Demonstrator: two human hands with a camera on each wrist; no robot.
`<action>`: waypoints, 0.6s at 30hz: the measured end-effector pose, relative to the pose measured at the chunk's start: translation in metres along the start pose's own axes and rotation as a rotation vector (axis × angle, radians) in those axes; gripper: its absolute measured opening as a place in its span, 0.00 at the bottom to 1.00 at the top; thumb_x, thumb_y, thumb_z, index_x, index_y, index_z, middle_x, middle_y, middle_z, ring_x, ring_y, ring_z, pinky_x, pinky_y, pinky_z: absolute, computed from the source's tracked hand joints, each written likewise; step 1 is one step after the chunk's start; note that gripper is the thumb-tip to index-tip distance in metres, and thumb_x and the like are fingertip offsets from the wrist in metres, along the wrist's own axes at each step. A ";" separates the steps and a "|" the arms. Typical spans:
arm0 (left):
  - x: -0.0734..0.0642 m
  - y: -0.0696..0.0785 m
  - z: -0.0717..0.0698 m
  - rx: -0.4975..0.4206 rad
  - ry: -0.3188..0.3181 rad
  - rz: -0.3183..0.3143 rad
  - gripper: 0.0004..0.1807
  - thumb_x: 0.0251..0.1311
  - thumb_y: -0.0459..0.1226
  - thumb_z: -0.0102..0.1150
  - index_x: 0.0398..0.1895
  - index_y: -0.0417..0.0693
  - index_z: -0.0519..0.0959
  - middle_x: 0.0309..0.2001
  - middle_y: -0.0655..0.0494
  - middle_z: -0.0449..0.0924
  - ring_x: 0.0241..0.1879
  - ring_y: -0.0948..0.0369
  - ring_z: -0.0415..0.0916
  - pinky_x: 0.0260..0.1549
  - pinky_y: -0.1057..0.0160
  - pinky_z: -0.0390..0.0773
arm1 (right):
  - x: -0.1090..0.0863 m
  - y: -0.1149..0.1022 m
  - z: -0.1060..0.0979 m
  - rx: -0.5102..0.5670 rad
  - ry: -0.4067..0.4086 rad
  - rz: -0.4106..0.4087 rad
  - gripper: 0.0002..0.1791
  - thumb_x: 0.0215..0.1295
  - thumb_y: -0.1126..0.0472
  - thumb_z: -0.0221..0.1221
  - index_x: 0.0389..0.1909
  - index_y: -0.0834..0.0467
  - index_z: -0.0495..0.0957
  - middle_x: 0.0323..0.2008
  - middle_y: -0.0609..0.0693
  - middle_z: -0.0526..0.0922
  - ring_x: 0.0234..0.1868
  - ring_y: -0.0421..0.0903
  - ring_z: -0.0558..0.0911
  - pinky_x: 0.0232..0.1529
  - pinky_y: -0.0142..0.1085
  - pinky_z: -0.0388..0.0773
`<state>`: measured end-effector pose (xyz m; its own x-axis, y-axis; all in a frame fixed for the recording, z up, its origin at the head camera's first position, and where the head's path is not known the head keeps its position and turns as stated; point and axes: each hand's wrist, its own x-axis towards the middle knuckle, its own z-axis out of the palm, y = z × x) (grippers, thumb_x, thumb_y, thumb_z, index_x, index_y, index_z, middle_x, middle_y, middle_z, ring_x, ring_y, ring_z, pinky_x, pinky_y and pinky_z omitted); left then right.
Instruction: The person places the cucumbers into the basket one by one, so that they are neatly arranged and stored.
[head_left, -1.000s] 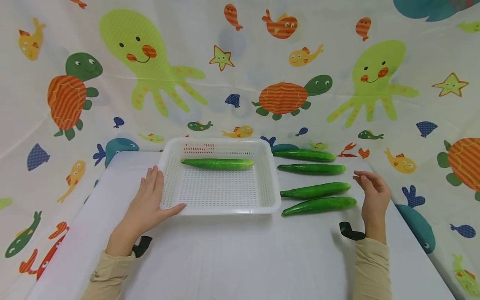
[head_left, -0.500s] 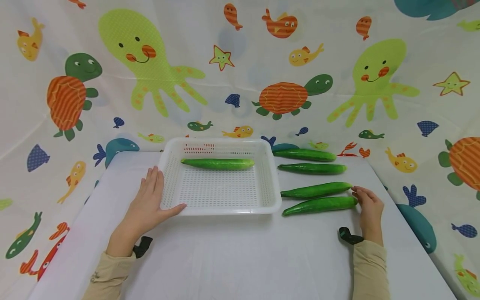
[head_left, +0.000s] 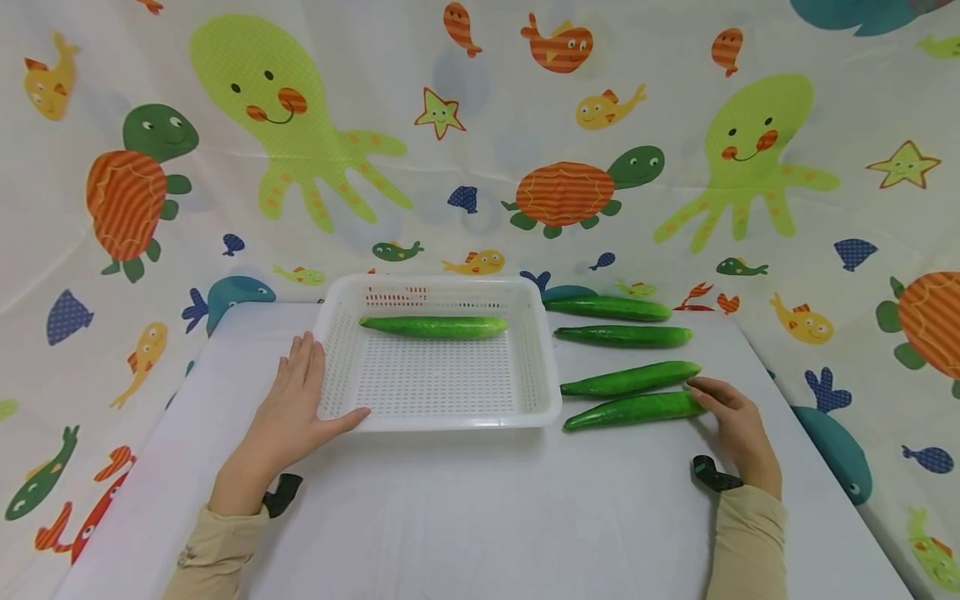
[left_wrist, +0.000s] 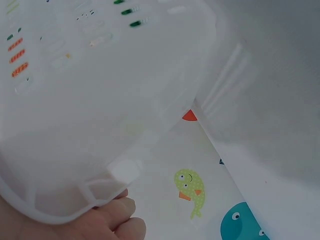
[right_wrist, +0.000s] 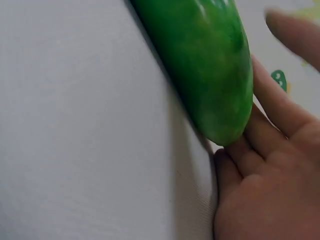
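A white plastic basket (head_left: 438,421) stands on the table with one cucumber (head_left: 435,327) lying in its far part. My left hand (head_left: 288,421) rests flat along the basket's left end, thumb at the front rim; in the left wrist view its fingers (left_wrist: 131,231) show below the rim. At the right end of the nearest loose cucumber (head_left: 637,411) is my right hand (head_left: 742,421). The right wrist view shows its fingers (right_wrist: 272,125) extended along the far side of the cucumber's tip (right_wrist: 220,115), while one blurred digit stands apart from it.
To the right of the basket, several more cucumbers lie roughly parallel: one (head_left: 630,380) just behind the nearest, another (head_left: 622,336) farther back, and one (head_left: 607,308) at the far edge. A curtain (head_left: 480,158) printed with sea animals hangs behind the white table (head_left: 465,517).
My right hand has come down and left from beside the cucumbers to the tip of the nearest one. The left hand stays against the basket.
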<state>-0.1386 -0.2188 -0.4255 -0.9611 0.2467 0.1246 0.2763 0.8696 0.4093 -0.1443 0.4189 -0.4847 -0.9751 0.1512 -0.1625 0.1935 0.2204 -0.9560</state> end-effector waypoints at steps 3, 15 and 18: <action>0.000 0.001 0.000 0.000 0.001 0.003 0.68 0.55 0.63 0.64 0.75 0.25 0.35 0.77 0.31 0.28 0.76 0.41 0.24 0.73 0.44 0.30 | 0.000 0.000 -0.002 -0.104 -0.074 0.006 0.35 0.67 0.53 0.64 0.72 0.58 0.65 0.72 0.52 0.60 0.71 0.48 0.54 0.73 0.59 0.41; 0.000 0.002 -0.002 -0.017 -0.010 -0.004 0.68 0.55 0.63 0.63 0.75 0.26 0.34 0.77 0.34 0.24 0.76 0.41 0.23 0.73 0.43 0.31 | -0.002 -0.004 -0.001 -0.229 -0.119 0.023 0.40 0.57 0.64 0.71 0.71 0.57 0.67 0.70 0.59 0.61 0.63 0.47 0.63 0.69 0.50 0.58; 0.000 0.002 -0.001 -0.014 -0.020 -0.015 0.68 0.55 0.64 0.63 0.75 0.27 0.34 0.78 0.36 0.23 0.76 0.42 0.22 0.73 0.43 0.31 | -0.001 -0.005 0.000 -0.244 -0.113 0.023 0.38 0.55 0.63 0.72 0.68 0.58 0.70 0.66 0.57 0.65 0.61 0.47 0.64 0.64 0.38 0.64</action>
<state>-0.1382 -0.2181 -0.4235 -0.9651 0.2420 0.1003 0.2615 0.8672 0.4237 -0.1437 0.4181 -0.4798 -0.9734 0.0533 -0.2228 0.2228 0.4461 -0.8668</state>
